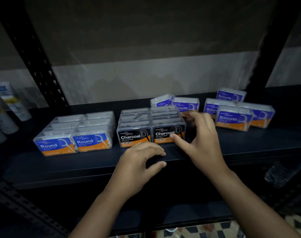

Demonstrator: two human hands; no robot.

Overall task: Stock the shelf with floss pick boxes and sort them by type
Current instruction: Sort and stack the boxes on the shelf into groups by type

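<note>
On the dark shelf (77, 165), clear Round boxes (74, 134) stand in two neat rows at the left. Black-labelled Charcoal boxes (133, 136) form two rows in the middle. My right hand (203, 143) spans the right Charcoal row (163, 133), thumb on the front box's label and fingers curled round its far right side. Purple Smooth boxes (232, 118) lie scattered and tilted at the right and behind the Charcoal rows. My left hand (137, 167) hovers over the shelf's front edge below the Charcoal boxes, fingers loosely curled, holding nothing.
Black perforated uprights rise at the left (31, 54) and right (270, 48). White tubes and bottles (7, 103) stand on the neighbouring shelf at far left. A crumpled clear wrapper (282, 174) sits on a lower level at right. Patterned floor (215, 229) shows below.
</note>
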